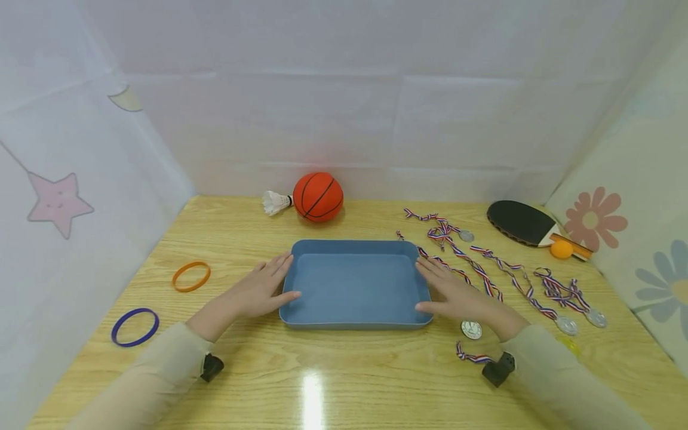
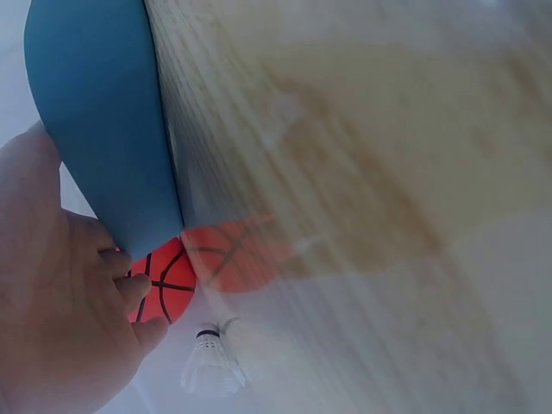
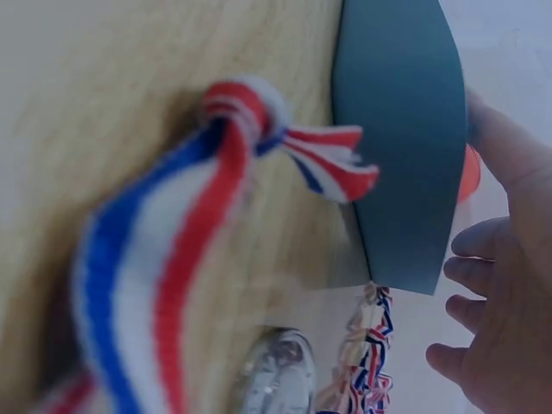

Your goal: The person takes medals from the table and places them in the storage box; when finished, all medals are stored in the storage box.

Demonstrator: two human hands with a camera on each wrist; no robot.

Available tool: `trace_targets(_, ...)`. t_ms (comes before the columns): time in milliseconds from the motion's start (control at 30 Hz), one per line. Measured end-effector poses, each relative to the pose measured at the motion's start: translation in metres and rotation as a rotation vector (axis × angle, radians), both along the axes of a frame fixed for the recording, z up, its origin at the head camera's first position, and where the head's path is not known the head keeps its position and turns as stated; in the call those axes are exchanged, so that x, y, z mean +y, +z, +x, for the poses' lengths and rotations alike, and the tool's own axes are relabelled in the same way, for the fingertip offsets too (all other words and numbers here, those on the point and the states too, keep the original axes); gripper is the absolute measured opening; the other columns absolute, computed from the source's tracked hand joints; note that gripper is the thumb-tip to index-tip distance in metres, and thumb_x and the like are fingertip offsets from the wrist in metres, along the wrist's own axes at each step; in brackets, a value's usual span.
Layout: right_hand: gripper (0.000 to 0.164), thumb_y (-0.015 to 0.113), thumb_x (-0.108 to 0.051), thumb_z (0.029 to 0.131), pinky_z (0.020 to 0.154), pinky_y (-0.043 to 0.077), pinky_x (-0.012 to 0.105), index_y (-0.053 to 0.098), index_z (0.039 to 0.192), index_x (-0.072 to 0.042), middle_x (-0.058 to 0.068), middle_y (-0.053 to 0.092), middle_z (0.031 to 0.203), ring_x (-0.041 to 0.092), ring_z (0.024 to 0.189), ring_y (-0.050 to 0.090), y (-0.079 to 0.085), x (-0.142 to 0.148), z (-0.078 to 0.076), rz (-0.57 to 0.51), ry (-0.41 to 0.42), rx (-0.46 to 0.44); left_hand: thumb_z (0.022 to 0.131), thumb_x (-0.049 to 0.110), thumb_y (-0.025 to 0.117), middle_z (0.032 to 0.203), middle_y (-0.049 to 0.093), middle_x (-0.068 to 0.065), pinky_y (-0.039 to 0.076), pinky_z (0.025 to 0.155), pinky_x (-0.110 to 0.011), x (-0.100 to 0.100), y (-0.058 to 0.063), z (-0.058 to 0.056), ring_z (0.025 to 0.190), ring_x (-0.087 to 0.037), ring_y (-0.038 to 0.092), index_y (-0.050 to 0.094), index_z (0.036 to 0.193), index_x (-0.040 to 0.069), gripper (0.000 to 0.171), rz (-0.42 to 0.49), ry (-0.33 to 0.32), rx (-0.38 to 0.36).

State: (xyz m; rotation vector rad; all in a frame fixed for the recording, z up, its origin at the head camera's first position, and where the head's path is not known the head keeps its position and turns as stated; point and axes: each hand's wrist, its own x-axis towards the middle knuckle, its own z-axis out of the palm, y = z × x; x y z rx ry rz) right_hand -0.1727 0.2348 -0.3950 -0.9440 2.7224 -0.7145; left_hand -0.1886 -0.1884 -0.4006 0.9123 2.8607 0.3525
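Note:
A shallow blue-grey rectangular tray (image 1: 355, 326) lies flat on the wooden table. At its left side, my left hand (image 1: 263, 289) rests on the rim with fingers extended and thumb reaching over the edge. My right hand (image 1: 448, 292) lies on the opposite rim in much the same way, its thumb also over the inner edge. In the left wrist view, the tray's outer wall (image 2: 108, 121) stands beside the left fingers. The right wrist view shows the other outer wall (image 3: 401, 147) next to the right fingers. A silver medal (image 1: 471, 329) lies near the right wrist.
Behind the tray sit a small basketball (image 1: 318, 197) and a shuttlecock (image 1: 276, 202). An orange wristband (image 1: 191, 276) and a purple one (image 1: 135, 327) lie left. Several ribboned medals (image 1: 567, 325) spread right, near a black table-tennis paddle (image 1: 518, 222) and an orange ball (image 1: 561, 249).

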Motion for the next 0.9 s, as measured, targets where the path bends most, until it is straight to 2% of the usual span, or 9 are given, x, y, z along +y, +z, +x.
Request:
trace_targets(267, 0.077, 0.058, -0.036, 0.09, 0.102, 0.016, 0.061, 0.017, 0.147, -0.004, 0.019, 0.014, 0.15, 0.039, 0.136, 0.006, 0.018, 0.014, -0.021, -0.119, -0.063, -0.012, 0.091, 0.06, 0.035, 0.151, 0.009, -0.02, 0.014, 0.107, -0.053, -0.001, -0.002, 0.0, 0.136, -0.035, 0.012, 0.014, 0.144, -0.006, 0.088, 0.007, -0.003, 0.02)
trace_targets(367, 0.075, 0.058, -0.033, 0.091, 0.101, 0.02, 0.061, 0.018, 0.147, -0.005, 0.021, 0.017, 0.148, 0.041, 0.134, 0.013, 0.029, 0.021, -0.03, -0.121, -0.11, -0.002, 0.091, 0.06, 0.035, 0.151, 0.009, -0.019, 0.015, 0.107, -0.052, -0.002, -0.003, 0.0, 0.136, -0.035, 0.012, 0.014, 0.144, -0.006, 0.088, 0.003, -0.005, 0.026)
trace_targets(533, 0.073, 0.058, -0.032, 0.091, 0.099, 0.023, 0.062, 0.02, 0.146, -0.001, 0.026, 0.021, 0.146, 0.045, 0.13, 0.02, 0.041, 0.04, -0.052, -0.075, -0.218, 0.005, 0.091, 0.059, 0.037, 0.151, 0.009, -0.019, 0.016, 0.107, -0.051, -0.001, -0.002, -0.001, 0.136, -0.034, 0.013, 0.013, 0.144, -0.006, 0.087, 0.004, -0.006, 0.032)
trace_targets(733, 0.073, 0.056, -0.037, 0.091, 0.097, 0.026, 0.062, 0.024, 0.143, 0.003, 0.028, 0.027, 0.142, 0.047, 0.126, 0.026, 0.037, 0.064, -0.083, -0.018, -0.359, 0.0, 0.091, 0.06, 0.037, 0.15, 0.01, -0.02, 0.015, 0.107, -0.051, 0.001, 0.0, 0.0, 0.136, -0.035, 0.012, 0.014, 0.144, -0.006, 0.088, -0.002, -0.003, 0.019)
trace_targets(800, 0.074, 0.055, -0.041, 0.091, 0.096, 0.027, 0.062, 0.026, 0.142, 0.004, 0.03, 0.03, 0.139, 0.047, 0.125, 0.028, 0.033, 0.07, -0.09, 0.004, -0.39, -0.002, 0.091, 0.06, 0.037, 0.15, 0.01, -0.02, 0.015, 0.107, -0.051, 0.001, 0.0, 0.001, 0.136, -0.035, 0.012, 0.014, 0.144, -0.006, 0.088, -0.004, -0.001, 0.016)
trace_targets(900, 0.07, 0.054, -0.038, 0.092, 0.095, 0.028, 0.062, 0.028, 0.141, 0.005, 0.031, 0.032, 0.137, 0.047, 0.124, 0.03, 0.026, 0.077, -0.1, 0.008, -0.417, -0.036, 0.091, 0.059, 0.038, 0.15, 0.011, -0.02, 0.016, 0.107, -0.051, 0.001, 0.001, 0.001, 0.136, -0.035, 0.013, 0.014, 0.144, -0.006, 0.088, -0.002, -0.001, 0.017)
